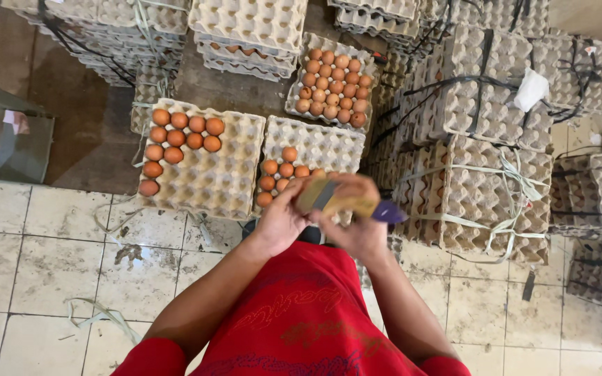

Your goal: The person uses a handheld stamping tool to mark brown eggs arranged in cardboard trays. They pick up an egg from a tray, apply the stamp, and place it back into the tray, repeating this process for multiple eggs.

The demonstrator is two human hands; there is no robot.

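Note:
My left hand [281, 221] and my right hand [362, 235] meet in front of my chest, both closed around a flat tan object [330, 198] with a grey stripe and a purple end [389, 212]. What the object is cannot be told. Right below the hands lies a grey paper egg tray [318, 145] with several brown eggs [281, 170] in its near-left corner. To its left, another tray [217, 174] holds several brown eggs [175, 136] along its left side. Farther back, a third tray [332, 85] is nearly full of eggs.
Stacks of egg trays tied with pale straps [482, 188] and black straps [496, 83] fill the right side, with more stacks [245, 31] at the back. A glass-sided case [5, 136] stands at the left. Strap scraps [99, 317] lie on the dirty tiled floor [57, 264].

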